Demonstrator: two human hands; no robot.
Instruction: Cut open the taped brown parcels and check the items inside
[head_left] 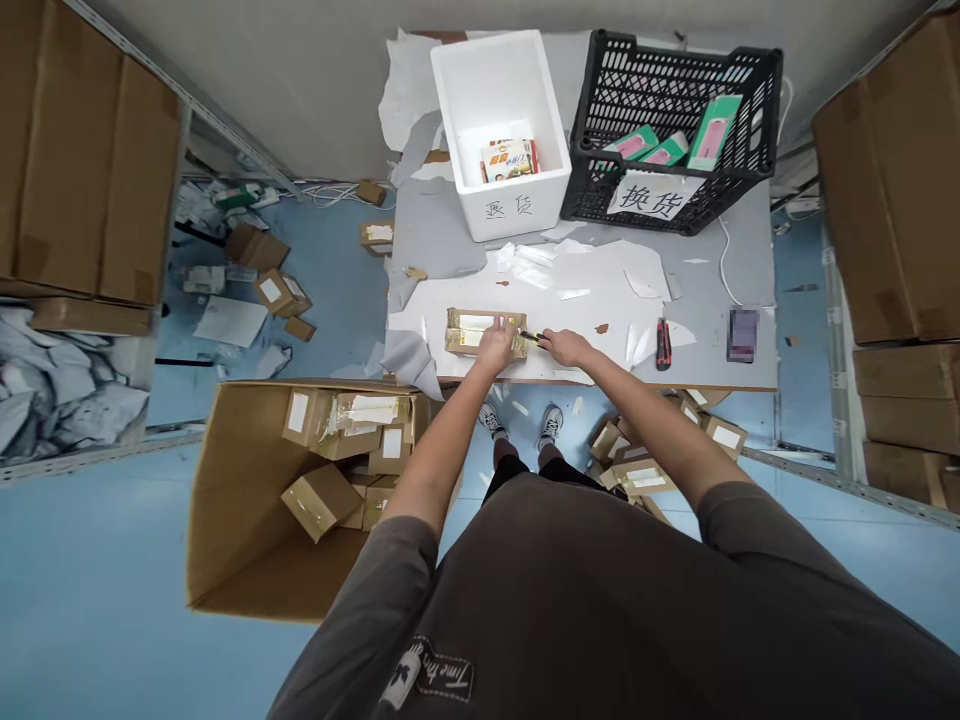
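Note:
A small taped cardboard box with a white label lies near the table's front edge. My left hand grips it from above near its right part, fingers over the top. In my right hand is a slim black and yellow utility knife, its tip at the right end of the box. The blade itself is too small to make out. A red and black box cutter rests on the table to the right of my right hand.
Behind stand a white foam bin with small packs and a black crate with green boxes. Paper scraps and a phone-like device lie on the table. A large carton of parcels stands left; more parcels lie right.

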